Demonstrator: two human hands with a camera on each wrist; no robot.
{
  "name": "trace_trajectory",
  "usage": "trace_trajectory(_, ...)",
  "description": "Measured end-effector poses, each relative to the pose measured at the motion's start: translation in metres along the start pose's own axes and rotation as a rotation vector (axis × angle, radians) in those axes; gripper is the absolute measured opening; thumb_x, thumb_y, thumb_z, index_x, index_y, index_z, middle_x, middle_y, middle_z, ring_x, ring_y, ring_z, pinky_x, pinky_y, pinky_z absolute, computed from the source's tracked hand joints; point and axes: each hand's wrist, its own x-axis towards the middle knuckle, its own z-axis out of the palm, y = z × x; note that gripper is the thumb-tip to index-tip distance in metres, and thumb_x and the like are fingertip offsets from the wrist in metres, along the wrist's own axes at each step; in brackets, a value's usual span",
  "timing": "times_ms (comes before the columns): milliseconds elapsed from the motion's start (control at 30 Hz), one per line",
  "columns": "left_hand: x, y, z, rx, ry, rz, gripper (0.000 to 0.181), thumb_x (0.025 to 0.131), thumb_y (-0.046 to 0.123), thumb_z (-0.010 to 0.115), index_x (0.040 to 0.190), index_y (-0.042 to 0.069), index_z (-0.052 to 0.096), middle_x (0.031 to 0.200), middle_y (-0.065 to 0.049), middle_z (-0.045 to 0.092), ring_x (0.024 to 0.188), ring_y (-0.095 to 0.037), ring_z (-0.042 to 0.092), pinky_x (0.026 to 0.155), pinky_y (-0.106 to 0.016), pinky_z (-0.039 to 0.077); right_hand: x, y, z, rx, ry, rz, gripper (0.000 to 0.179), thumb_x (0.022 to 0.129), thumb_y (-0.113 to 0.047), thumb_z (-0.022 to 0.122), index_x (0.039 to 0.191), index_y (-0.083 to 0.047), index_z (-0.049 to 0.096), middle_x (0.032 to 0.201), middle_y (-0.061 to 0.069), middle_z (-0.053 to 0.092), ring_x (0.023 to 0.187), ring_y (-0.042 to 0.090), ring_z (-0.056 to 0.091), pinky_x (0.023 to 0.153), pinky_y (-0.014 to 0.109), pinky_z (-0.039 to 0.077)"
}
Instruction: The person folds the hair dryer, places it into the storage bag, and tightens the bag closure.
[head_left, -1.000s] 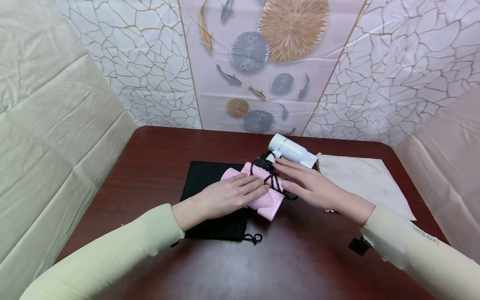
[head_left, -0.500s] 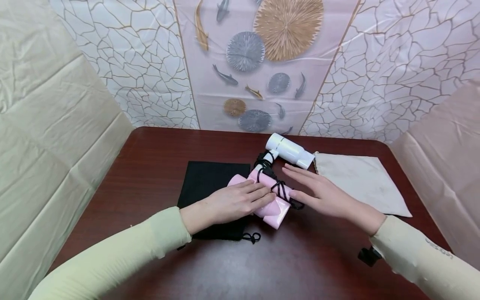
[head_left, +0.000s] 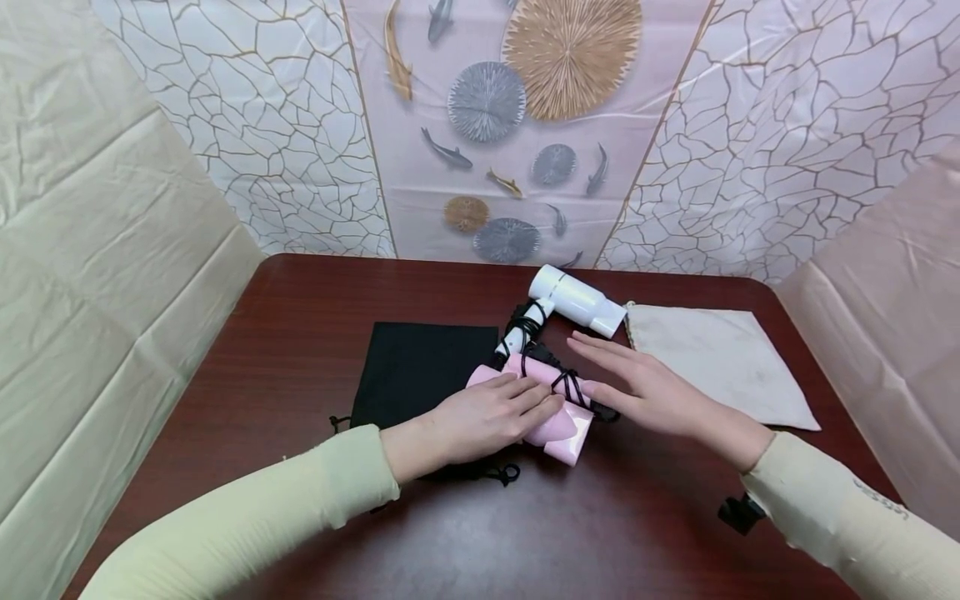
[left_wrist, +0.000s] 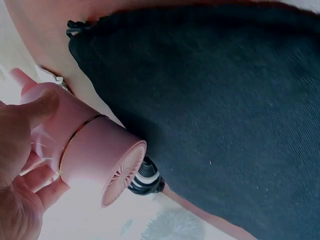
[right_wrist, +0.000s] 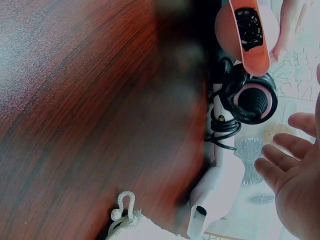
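A pink hair dryer (head_left: 572, 437) lies on its side, black cord (head_left: 567, 385) wound round its folded handle. My left hand (head_left: 491, 417) grips its barrel from above; in the left wrist view the thumb and fingers hold opposite sides of the barrel (left_wrist: 95, 145). My right hand (head_left: 656, 387) is open just to the right of the dryer's handle; in the right wrist view its palm is bare and holds nothing. Behind lies a white hair dryer (head_left: 573, 300), its cord-wrapped handle pointing toward the pink one. Whether the two dryers touch I cannot tell.
A black drawstring bag (head_left: 420, 367) lies flat on the brown table (head_left: 300, 333), left of the dryers and partly under my left arm. At right is an off-white drawstring bag (head_left: 720, 362). Patterned cloth (head_left: 300, 125) hangs behind the table.
My left hand and the pink hair dryer have moved right and nearer to me, uncovering the white dryer's handle. The right hand has drawn back from the white dryer.
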Motion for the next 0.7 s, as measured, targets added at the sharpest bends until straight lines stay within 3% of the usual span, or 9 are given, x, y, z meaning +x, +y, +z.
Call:
trace_trajectory(200,0.003,0.009,0.005,0.046,0.039,-0.039,0.042,0.101,0.007,0.063,0.142,0.008,0.062,0.132,-0.004,0.07,0.12,-0.022,0.068,0.104,-0.034,0.055,-0.001,0.002,0.001,0.0,0.005,-0.004,0.058,0.108,-0.025,0.065,0.161,-0.01,0.049,0.164,0.011,0.048,0.152,0.033,0.045,0.121,0.051,0.038)
trace_trajectory(367,0.009,0.016,0.004,0.101,0.016,-0.073,0.039,0.104,0.011,0.06,0.142,0.01,0.063,0.134,-0.004,0.071,0.118,-0.022,0.07,0.101,-0.034,0.056,-0.002,0.004,0.001,-0.004,0.009,-0.013,0.057,0.108,-0.024,0.065,0.16,-0.007,0.05,0.164,0.011,0.049,0.151,0.033,0.046,0.123,0.044,0.036)
trace_trajectory(700,0.022,0.028,0.006,0.108,-0.013,-0.121,0.041,0.101,0.017,0.065,0.141,0.01,0.066,0.132,-0.004,0.073,0.111,-0.019,0.072,0.092,-0.03,0.059,-0.005,0.006,-0.001,0.0,0.004,0.005,0.056,0.108,-0.024,0.064,0.16,-0.008,0.049,0.164,0.012,0.049,0.151,0.037,0.045,0.119,0.06,0.038)
